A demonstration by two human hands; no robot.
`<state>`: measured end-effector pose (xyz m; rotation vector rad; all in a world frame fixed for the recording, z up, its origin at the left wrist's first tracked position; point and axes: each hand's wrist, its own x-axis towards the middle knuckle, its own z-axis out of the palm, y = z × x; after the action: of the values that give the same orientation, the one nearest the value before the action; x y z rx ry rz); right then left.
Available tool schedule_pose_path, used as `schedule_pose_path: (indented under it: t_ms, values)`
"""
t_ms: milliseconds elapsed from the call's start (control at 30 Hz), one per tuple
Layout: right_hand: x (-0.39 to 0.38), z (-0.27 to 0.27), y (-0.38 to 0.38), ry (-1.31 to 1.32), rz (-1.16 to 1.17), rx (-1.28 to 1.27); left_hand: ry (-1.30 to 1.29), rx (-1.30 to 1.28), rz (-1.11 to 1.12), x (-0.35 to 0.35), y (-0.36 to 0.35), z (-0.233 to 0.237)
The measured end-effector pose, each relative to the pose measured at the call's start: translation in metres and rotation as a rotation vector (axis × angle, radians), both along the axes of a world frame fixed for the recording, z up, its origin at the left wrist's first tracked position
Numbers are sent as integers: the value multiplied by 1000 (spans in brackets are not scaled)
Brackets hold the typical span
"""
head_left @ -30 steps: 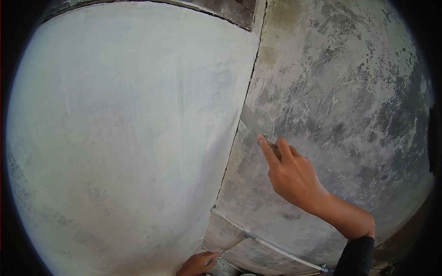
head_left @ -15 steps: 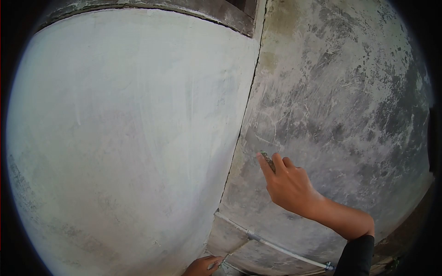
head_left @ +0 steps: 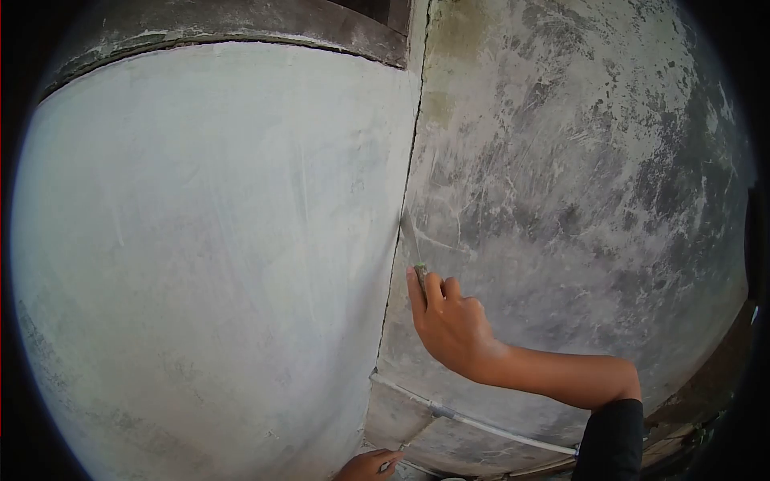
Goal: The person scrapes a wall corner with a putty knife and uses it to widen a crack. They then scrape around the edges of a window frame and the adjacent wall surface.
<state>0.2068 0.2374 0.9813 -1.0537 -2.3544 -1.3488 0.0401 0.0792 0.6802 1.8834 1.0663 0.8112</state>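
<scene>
My right hand [head_left: 455,327] is closed round the handle of a scraper [head_left: 421,276], with the index finger stretched along it. Its thin grey blade points up and lies at the dark crack [head_left: 407,172] where the pale wall meets the mottled grey wall. Low in the view, my left hand [head_left: 367,466] is partly cut off by the frame edge. Its fingers are closed on a small flat tool [head_left: 387,466] with a loop-like handle end; the rest of that tool is too small and dim to name.
A smooth whitish wall [head_left: 208,240] fills the left side, beneath a dark ledge [head_left: 241,24]. The grey wall [head_left: 577,224] on the right is stained and patchy. Along its lower part runs a thin light pipe [head_left: 505,434]. Dark clutter lies at the lower right.
My right hand has moved left with the scraper, and the blade has turned from broad on the grey wall to narrow at the crack. The view has shifted slightly.
</scene>
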Motion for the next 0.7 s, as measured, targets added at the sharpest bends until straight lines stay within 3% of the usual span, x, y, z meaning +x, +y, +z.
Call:
schedule_pose_path:
  t_ms: [67, 167, 300, 400, 500, 600, 633, 667, 700]
  values:
    - [20, -59, -23, -50, 118, -344, -28, -19, -15, -1, 0, -6]
    - [44, -141, -60, -171, -64, -982, -45, -58, -18, -6, -3, -13]
    - [74, -271, -99, 19, -191, -1269, -60, -129, -21, -14, -4, -13]
    - [68, -323, -135, 468, -357, -1457, -37, -127, -49, -17, 3, -22]
    - [71, -383, -175, 969, -264, -1311, 59, -102, -125, -16, 18, -17]
    - [72, -416, -194, 1539, -253, -1439, 139, -45, -164, -5, 34, -13]
    - [74, -409, -194, 1623, -324, -1532, 165, -19, -171, -1, 37, -11]
    - [70, -361, -191, 1878, -283, -1637, 199, -52, -178, 3, 37, 4]
    - [66, -339, -190, 2020, -141, -1551, 231, -83, -184, 10, 39, 24]
